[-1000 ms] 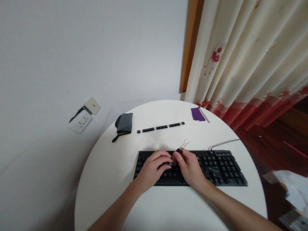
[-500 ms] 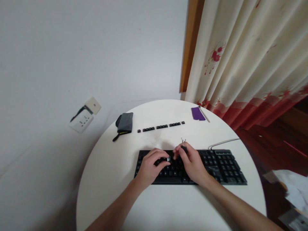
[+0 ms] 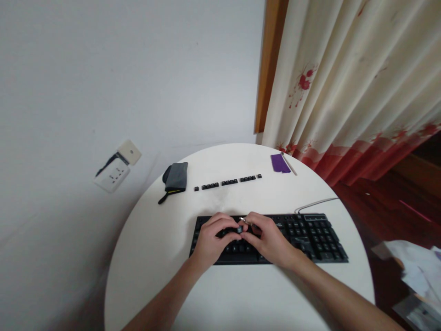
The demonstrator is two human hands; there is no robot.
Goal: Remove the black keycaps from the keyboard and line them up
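A black keyboard (image 3: 319,239) lies across the table below both hands. Thumb and fingers of my left hand (image 3: 212,234) pinch a small dark keycap (image 3: 240,229) above the keyboard's left half. From the right, my right hand (image 3: 270,234) is closed around a wire keycap puller (image 3: 245,221), its metal tip pointing left beside the keycap. The fingertips of the two hands meet at the keycap. Most of the puller is hidden in my right hand, and whether its wires touch the keycap is unclear.
Behind the keyboard, loose black keycaps (image 3: 229,182) stand in a row on the round white table (image 3: 144,257). A grey pouch (image 3: 177,176) lies at the left, a purple cloth (image 3: 280,163) and a thin stick (image 3: 289,164) at the back right. The keyboard's cable (image 3: 317,203) runs off the right edge.
My right hand has moved left to meet my left hand at the keycap. The puller's tip has swung from pointing away to pointing left. The view has shifted slightly.
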